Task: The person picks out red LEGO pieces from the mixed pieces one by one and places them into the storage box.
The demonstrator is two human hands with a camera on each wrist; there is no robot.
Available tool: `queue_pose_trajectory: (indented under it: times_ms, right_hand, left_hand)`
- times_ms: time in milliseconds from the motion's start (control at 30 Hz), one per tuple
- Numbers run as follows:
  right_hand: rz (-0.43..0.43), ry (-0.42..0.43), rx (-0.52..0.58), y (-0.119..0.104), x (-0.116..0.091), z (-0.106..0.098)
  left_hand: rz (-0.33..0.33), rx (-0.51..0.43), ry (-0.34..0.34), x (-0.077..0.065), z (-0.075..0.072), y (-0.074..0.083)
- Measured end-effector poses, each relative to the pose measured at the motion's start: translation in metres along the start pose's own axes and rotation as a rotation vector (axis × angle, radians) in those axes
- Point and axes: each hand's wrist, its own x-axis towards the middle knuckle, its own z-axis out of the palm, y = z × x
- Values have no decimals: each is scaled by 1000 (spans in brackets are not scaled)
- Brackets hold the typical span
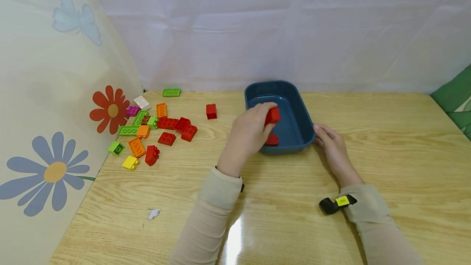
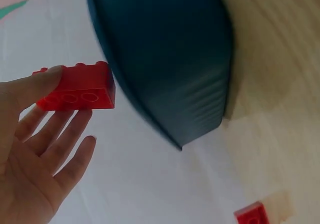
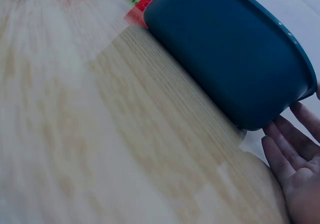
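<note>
One red brick (image 1: 273,115) above the blue tub (image 1: 287,149) in the head view, pinched in the left hand (image 1: 250,128); from the left wrist, thumb opposite part-spread fingers, likely light, stiff, best held by flat sides; from the right wrist, right hand (image 3: 300,171) half-bent, seemingly pinching the tub's rim.

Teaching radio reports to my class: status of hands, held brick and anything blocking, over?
Left hand pinching red studded plastic brick above dark blue rectangular plastic bin. Right hand touching bin's right side. Another red brick inside; no obstruction visible.
</note>
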Motion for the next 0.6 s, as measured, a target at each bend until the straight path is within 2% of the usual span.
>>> queue_pose_trajectory:
  times_ms: [267,400,600]
  right_hand:
    - [19,6,-50,-1,0,-1]
    - [21,0,-18,-1,0,0]
    - [23,-5,-9,-1,0,0]
  left_hand:
    - [35,-22,26,0,21,11]
    - [51,-13,-4,-1,28,17]
    - [39,-28,-58,-1,35,22]
